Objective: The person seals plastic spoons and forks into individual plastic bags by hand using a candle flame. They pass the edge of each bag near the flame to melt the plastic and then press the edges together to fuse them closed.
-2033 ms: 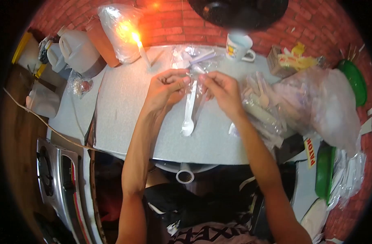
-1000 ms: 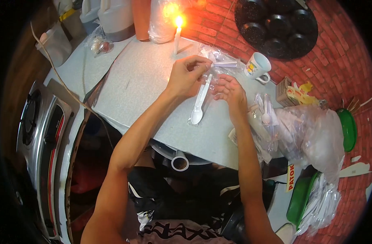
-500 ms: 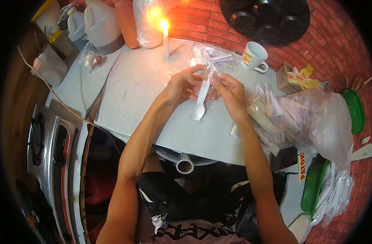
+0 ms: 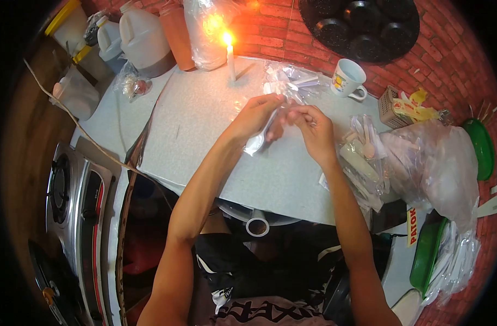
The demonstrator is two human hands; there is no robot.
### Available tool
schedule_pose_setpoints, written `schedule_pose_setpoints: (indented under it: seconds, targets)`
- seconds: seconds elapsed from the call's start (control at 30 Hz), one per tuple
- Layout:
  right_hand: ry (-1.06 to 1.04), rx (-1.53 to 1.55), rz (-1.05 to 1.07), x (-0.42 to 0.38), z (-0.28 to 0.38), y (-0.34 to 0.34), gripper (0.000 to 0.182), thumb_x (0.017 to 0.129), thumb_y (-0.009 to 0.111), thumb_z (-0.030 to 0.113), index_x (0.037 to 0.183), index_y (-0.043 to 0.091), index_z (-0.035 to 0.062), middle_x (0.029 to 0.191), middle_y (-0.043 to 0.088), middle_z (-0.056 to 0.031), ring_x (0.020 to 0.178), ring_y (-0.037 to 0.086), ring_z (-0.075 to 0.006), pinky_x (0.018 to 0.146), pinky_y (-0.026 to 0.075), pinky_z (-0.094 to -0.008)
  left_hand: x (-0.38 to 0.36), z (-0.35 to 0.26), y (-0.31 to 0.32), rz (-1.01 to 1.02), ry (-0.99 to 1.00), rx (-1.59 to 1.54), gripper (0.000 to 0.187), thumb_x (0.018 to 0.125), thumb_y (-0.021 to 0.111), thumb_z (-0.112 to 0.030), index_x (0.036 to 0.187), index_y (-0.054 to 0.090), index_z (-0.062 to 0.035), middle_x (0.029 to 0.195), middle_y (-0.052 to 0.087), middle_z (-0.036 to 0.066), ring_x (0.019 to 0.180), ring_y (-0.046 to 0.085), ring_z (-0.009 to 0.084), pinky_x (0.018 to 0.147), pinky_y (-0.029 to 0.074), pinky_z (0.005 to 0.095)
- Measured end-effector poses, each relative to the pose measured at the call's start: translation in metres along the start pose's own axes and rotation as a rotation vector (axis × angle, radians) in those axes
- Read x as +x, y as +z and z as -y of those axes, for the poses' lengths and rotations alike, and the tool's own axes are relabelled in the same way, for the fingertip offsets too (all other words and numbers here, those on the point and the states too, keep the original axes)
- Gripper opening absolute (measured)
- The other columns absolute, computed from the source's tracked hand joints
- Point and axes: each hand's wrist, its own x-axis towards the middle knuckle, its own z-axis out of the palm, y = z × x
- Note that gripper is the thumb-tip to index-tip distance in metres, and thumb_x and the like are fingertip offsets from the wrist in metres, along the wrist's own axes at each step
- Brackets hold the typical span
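Observation:
My left hand (image 4: pixel 258 116) is closed around a white plastic spoon (image 4: pixel 255 143) in a clear plastic sleeve. The spoon's bowl points down toward me, and its handle is mostly hidden by my fingers. Close beside it on the right, my right hand (image 4: pixel 315 130) has thumb and fingers pinched together near the sleeve's upper end; what lies between them is too small to make out. Just beyond my hands is a pile of clear-wrapped white plastic cutlery (image 4: pixel 294 79). A lit candle (image 4: pixel 231 62) stands upright on the table (image 4: pixel 188 130), behind and left of my hands.
A white mug (image 4: pixel 348 79) and a small basket (image 4: pixel 390 106) stand at the back right. Bagged cutlery (image 4: pixel 362 157) and a large plastic bag (image 4: pixel 439 157) lie right. Jugs (image 4: pixel 145 43) line the back left; a gas stove (image 4: pixel 77 195) is at the left.
The wrapped spoon has shifted left and tilted, now gripped in my left hand. My right hand has moved off the spoon handle, its fingertips drawn together. The whole view has shifted slightly.

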Motion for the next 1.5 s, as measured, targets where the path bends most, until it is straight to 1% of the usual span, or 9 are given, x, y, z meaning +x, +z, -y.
schedule_pose_setpoints:
  seconds: [0.2,0.4,0.6,0.7,0.8,0.83,1.03,1.37,1.5]
  targets:
    - [0.135,-0.058,0.025,-0.001,0.003,-0.007,0.024,0.101,0.066,0.023,0.103,0.07,0.0,0.087,0.069,-0.0052,0.074,0.058,-0.0097,0.069,0.048,-0.0274,-0.001,-0.017,-0.039,-0.263,0.036,-0.206,0.037,0.103,0.051,-0.038,0.119,0.062,-0.0064,0.07,0.054,0.001,0.042,0.045,0.0086,0.037,0.044,0.0275]
    - [0.19,-0.046,0.025,-0.001,0.013,-0.003,0.025,0.104,0.056,0.022,0.105,0.069,0.0007,0.088,0.071,-0.0065,0.079,0.064,-0.0129,0.072,0.051,-0.0294,-0.004,-0.019,-0.065,-0.364,0.15,-0.337,0.023,0.095,0.039,-0.031,0.082,0.043,-0.013,0.068,0.048,0.002,0.049,0.037,0.0098,0.044,0.036,0.0292]
    - [0.169,-0.132,0.171,-0.006,0.013,0.003,0.031,0.103,0.059,0.031,0.101,0.071,0.0028,0.081,0.071,-0.0051,0.074,0.065,-0.012,0.07,0.051,-0.0287,0.001,-0.013,-0.047,-0.254,0.163,-0.35,0.035,0.097,0.04,-0.028,0.095,0.06,0.0011,0.069,0.053,0.005,0.057,0.048,0.0148,0.056,0.044,0.0293]
    - [0.176,-0.143,0.283,-0.012,0.022,0.01,0.034,0.102,0.063,0.035,0.094,0.072,0.0032,0.074,0.068,-0.0033,0.068,0.063,-0.0108,0.066,0.049,-0.0284,-0.001,-0.014,-0.033,0.026,0.174,-0.418,0.046,0.1,0.042,-0.026,0.122,0.058,0.0112,0.097,0.066,0.013,0.078,0.06,0.0161,0.075,0.052,0.0283]
    - [0.183,-0.174,0.376,-0.013,0.025,0.009,0.037,0.1,0.066,0.037,0.09,0.072,0.0022,0.067,0.061,-0.0024,0.064,0.058,-0.0102,0.062,0.046,-0.029,0.003,-0.009,-0.011,-0.04,0.188,-0.473,0.038,0.102,0.04,-0.025,0.124,0.054,0.004,0.106,0.069,0.021,0.084,0.066,0.0208,0.078,0.057,0.0333]
    - [0.185,-0.194,0.42,-0.012,0.032,0.007,0.036,0.1,0.067,0.036,0.09,0.072,0.0015,0.066,0.06,-0.0018,0.064,0.057,-0.0097,0.061,0.045,-0.0285,0.006,-0.005,-0.015,0.074,0.188,-0.491,0.035,0.103,0.041,-0.02,0.13,0.049,-0.0004,0.123,0.066,0.024,0.094,0.069,0.0239,0.085,0.058,0.037]
    - [0.217,0.002,0.283,-0.007,0.026,0.004,0.035,0.104,0.063,0.032,0.091,0.072,0.0007,0.074,0.064,0.0003,0.067,0.056,-0.006,0.062,0.045,-0.0238,0.003,-0.003,-0.002,0.048,0.15,-0.197,0.035,0.109,0.044,-0.029,0.127,0.058,-0.0031,0.109,0.068,0.014,0.095,0.065,0.0196,0.088,0.056,0.0397]
    - [0.226,-0.062,0.303,-0.008,0.031,0.003,0.039,0.108,0.052,0.031,0.102,0.074,-0.0004,0.076,0.063,-0.0019,0.07,0.057,-0.009,0.065,0.048,-0.0256,0.008,-0.005,-0.022,-0.377,0.318,-0.069,0.039,0.108,0.045,-0.029,0.13,0.057,0.0014,0.089,0.07,0.012,0.067,0.064,0.0167,0.062,0.053,0.0303]
    - [0.229,-0.163,0.321,-0.009,0.03,0.003,0.038,0.107,0.054,0.032,0.104,0.075,0.0001,0.075,0.064,-0.0024,0.07,0.058,-0.0097,0.066,0.049,-0.0269,0.002,-0.011,-0.015,-0.394,0.346,-0.041,0.041,0.108,0.045,-0.031,0.129,0.057,0.0014,0.086,0.07,0.011,0.066,0.064,0.016,0.061,0.053,0.0298]
